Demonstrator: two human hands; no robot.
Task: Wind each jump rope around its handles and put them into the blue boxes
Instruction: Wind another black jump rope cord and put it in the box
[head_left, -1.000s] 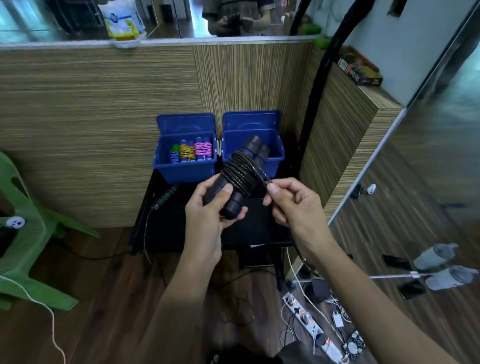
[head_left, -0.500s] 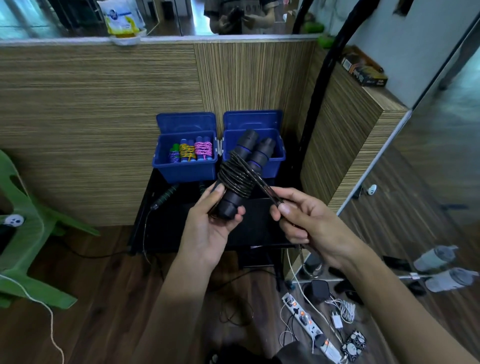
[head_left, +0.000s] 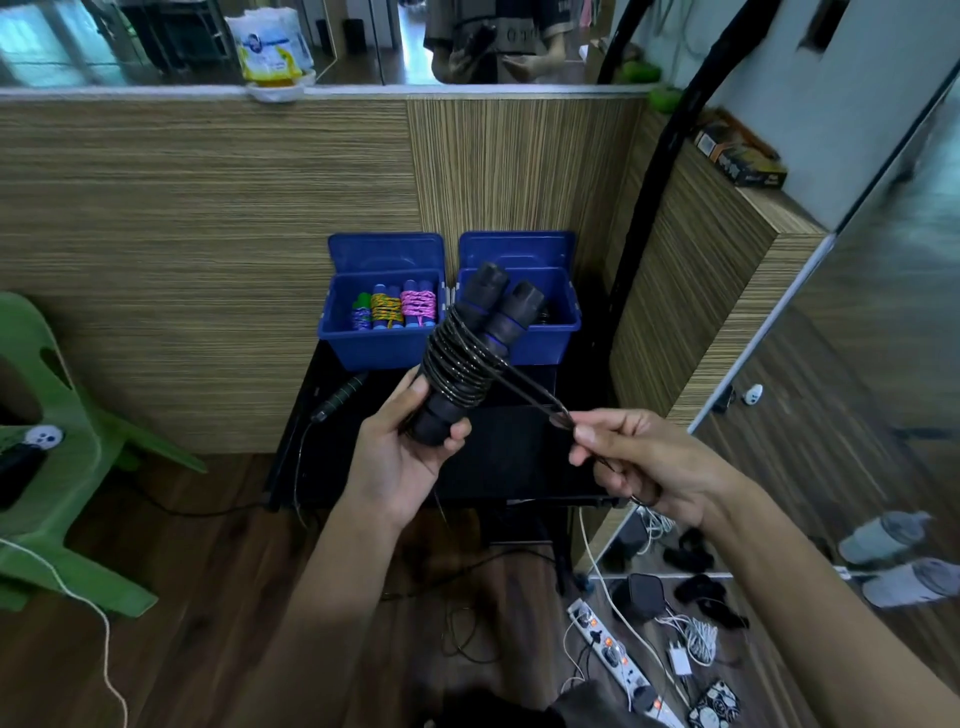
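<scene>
Winding a black jump rope (head_left: 457, 364), we hold its paired handles (head_left: 467, 358) at the centre of the frame, our left hand (head_left: 410, 457) curled round their lower ends so the long axis tilts up and to the right, toward the two blue boxes (head_left: 540, 343) on the black table (head_left: 498, 452) behind. Coils already band the middle of the handles. From them a doubled strand runs down and to the right into our right hand (head_left: 639, 462), which pinches it between thumb and fingertips and pulls it taut; the slack end trails below that hand. The right hand lies lower right of the bundle, palm-side toward it, forearm entering from the lower right corner; the left forearm rises from the bottom centre. We judge the next wrap must carry the strand across the axis and round the handles. Three wound ropes (head_left: 395, 309) already sit in the left box. Another handle (head_left: 340, 397) lies on the table's left edge.
</scene>
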